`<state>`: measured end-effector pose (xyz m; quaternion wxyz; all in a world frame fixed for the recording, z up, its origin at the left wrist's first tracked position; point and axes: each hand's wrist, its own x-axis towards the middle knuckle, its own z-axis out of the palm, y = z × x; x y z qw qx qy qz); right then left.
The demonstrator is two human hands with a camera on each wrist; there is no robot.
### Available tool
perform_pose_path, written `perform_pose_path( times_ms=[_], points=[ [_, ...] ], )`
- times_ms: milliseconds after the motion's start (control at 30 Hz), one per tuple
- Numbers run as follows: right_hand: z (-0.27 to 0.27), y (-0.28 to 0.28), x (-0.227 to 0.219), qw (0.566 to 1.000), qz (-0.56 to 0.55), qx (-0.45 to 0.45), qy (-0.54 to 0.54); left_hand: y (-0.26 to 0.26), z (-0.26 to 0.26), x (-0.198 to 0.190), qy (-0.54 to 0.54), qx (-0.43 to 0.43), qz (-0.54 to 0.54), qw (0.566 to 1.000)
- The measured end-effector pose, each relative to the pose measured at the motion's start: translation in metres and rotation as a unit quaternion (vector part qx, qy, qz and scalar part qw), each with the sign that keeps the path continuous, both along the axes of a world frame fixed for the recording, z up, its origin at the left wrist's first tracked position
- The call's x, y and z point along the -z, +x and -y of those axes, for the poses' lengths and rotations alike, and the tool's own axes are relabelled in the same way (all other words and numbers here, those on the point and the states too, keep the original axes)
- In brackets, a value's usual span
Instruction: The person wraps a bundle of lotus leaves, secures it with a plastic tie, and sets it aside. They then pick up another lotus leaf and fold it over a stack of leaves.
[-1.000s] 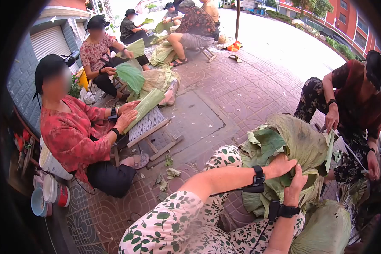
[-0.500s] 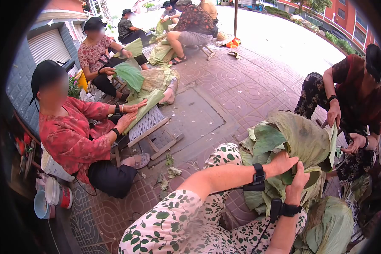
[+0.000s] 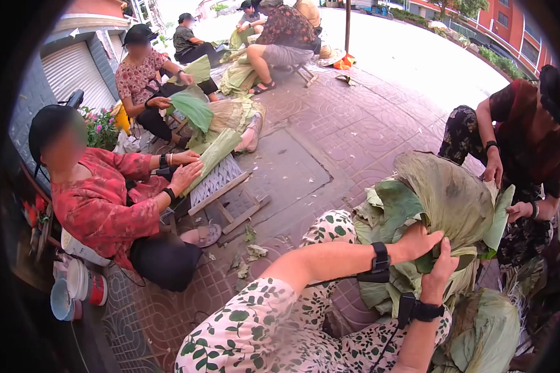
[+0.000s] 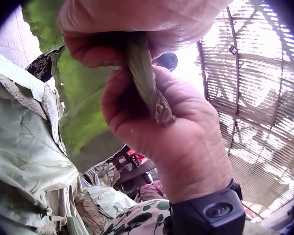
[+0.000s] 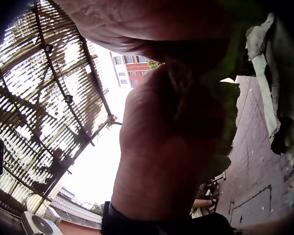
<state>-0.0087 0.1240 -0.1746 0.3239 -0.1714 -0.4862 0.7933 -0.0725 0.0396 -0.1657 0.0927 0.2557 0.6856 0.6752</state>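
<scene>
My left hand [image 3: 419, 241] and my right hand [image 3: 439, 268] come together at the near edge of a large, wrinkled lotus leaf [image 3: 457, 196]. Both hands pinch the same part; in the left wrist view it appears as a folded green strip [image 4: 143, 73] with a frayed brown end, between thumbs and curled fingers. In that view the right hand [image 4: 171, 129] lies below the left hand [image 4: 142, 24]. The right wrist view shows the grip in deep shadow. More drooping leaves [image 3: 379, 248] spread beneath my hands, over my patterned trousers [image 3: 255, 323].
At the right, a seated person [image 3: 522, 137] holds a green leaf [image 3: 499, 217] beside mine. Another bundle of leaves [image 3: 479, 332] lies near my right forearm. On the left, a person in red [image 3: 106, 193] smooths a leaf over a wooden stool [image 3: 227, 196]. Buckets [image 3: 74, 280] stand at lower left.
My hands keep their grip with hardly any movement. The person at the right has raised the lower hand to the leaf's edge. The person in red has leaned back to the left.
</scene>
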Motion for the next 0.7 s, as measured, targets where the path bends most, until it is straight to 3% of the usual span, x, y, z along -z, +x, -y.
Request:
perform_pose_path(
  times_ms=[367,467,567,633,700],
  points=[
    [-0.013,-0.009,0.022,0.998,0.055,-0.005,0.009,-0.010,-0.016,0.029,-0.024,-0.018,0.068,0.997],
    [-0.011,-0.006,0.021,0.999,0.047,-0.002,0.008,-0.008,-0.012,0.028,-0.004,-0.019,0.056,0.998],
    [-0.007,-0.004,0.015,0.999,0.038,-0.006,0.009,-0.006,-0.007,0.025,-0.074,-0.007,-0.007,0.997],
    [-0.005,-0.002,0.010,0.999,0.034,-0.007,0.009,0.000,-0.004,0.019,-0.028,-0.035,-0.130,0.990],
    [-0.003,-0.001,0.006,1.000,-0.018,-0.005,0.007,0.002,0.000,0.008,-0.021,-0.013,-0.075,0.997]
  ],
)
